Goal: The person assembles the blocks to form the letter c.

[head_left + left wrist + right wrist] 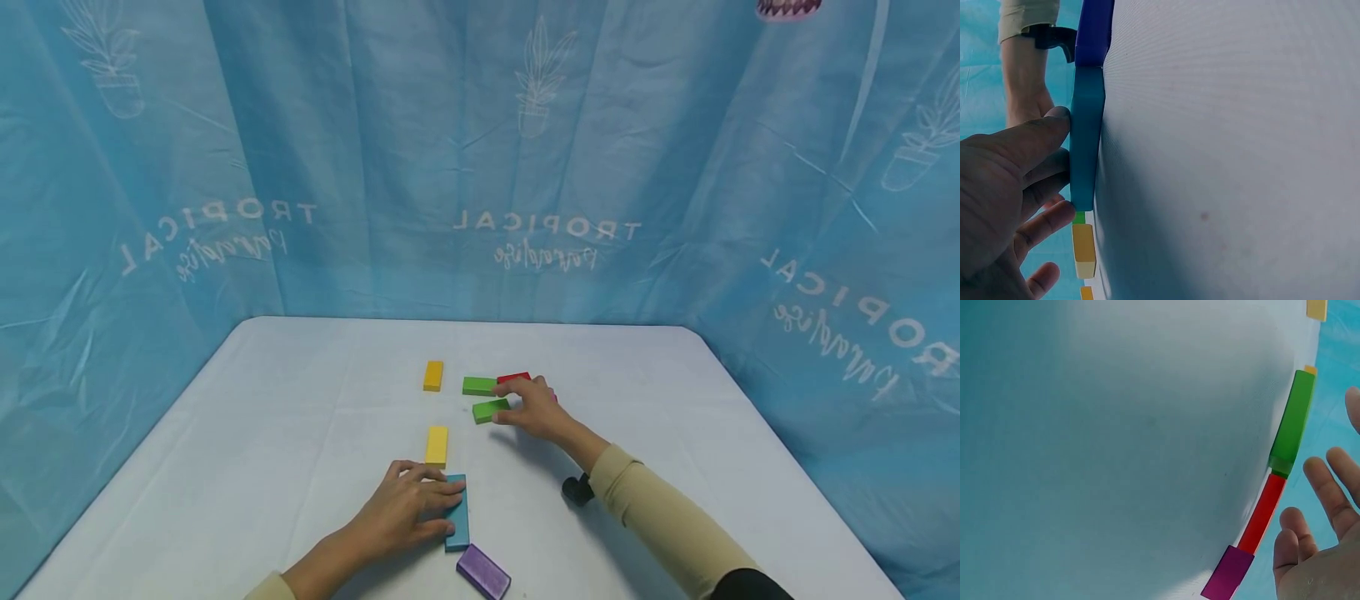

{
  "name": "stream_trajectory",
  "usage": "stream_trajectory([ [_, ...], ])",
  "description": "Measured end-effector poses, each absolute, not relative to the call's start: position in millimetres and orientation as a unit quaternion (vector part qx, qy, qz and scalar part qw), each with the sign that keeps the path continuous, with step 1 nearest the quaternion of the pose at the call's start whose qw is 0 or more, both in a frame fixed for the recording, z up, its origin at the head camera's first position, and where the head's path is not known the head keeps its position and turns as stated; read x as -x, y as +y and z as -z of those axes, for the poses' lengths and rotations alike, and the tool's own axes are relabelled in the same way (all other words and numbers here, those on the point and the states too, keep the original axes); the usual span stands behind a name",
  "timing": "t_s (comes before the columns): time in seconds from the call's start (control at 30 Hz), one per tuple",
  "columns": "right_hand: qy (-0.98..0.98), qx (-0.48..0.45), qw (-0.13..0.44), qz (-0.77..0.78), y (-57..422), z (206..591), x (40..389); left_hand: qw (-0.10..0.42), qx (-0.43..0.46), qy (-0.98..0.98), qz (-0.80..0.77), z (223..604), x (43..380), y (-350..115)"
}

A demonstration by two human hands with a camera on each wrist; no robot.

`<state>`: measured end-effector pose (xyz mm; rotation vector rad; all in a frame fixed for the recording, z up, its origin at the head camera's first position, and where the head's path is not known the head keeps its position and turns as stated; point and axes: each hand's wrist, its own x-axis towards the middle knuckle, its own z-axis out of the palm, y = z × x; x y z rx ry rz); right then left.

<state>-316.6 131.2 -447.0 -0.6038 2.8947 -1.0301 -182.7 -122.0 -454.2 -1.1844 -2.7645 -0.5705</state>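
Note:
My left hand [405, 510] rests its fingers and thumb on a blue block [458, 535], which lies flat on the white table. In the left wrist view, the fingertips meet the blue block [1087, 137] on one face, with no fingers curled round it. A purple block [483, 572] lies at its near end. My right hand [534, 408] spreads over the nearer green block [489, 412], its thumb by that block's right end. Just behind lie another green block [478, 386] and a red block [513, 378], partly covered by the hand. The right wrist view shows a magenta block [1227, 573] beside the red one.
A yellow block [437, 447] lies beyond the blue one, and an orange-yellow block [432, 376] farther back. A black device [577, 490] sits at the right sleeve's cuff. Blue curtains [450, 167] surround the white table [337, 383] at the back and sides.

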Motion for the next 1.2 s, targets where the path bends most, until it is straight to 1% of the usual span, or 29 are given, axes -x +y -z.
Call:
stream_trajectory([
  [0.2, 0.935, 0.178, 0.004, 0.308, 130.8, 449.8, 322.5, 0.050, 0.392, -0.899, 0.188, 454.4, 181.7, -122.0],
  [0.47, 0.937, 0.159, 0.022, 0.309, 130.6, 448.9, 325.1, 0.059, 0.393, -0.898, 0.189, 455.2, 180.3, -122.0],
  [0.8, 0.941, 0.155, 0.029, 0.301, 131.0, 449.9, 326.4, 0.089, 0.408, -0.888, 0.193, 453.0, 177.9, -122.0],
  [1.0, 0.944, 0.146, 0.039, 0.294, 133.4, 450.8, 329.7, 0.091, 0.409, -0.888, 0.192, 452.9, 177.9, -122.4],
  [1.2, 0.948, 0.142, 0.036, 0.284, 135.5, 453.3, 333.2, 0.091, 0.408, -0.889, 0.188, 453.0, 178.1, -122.3],
])
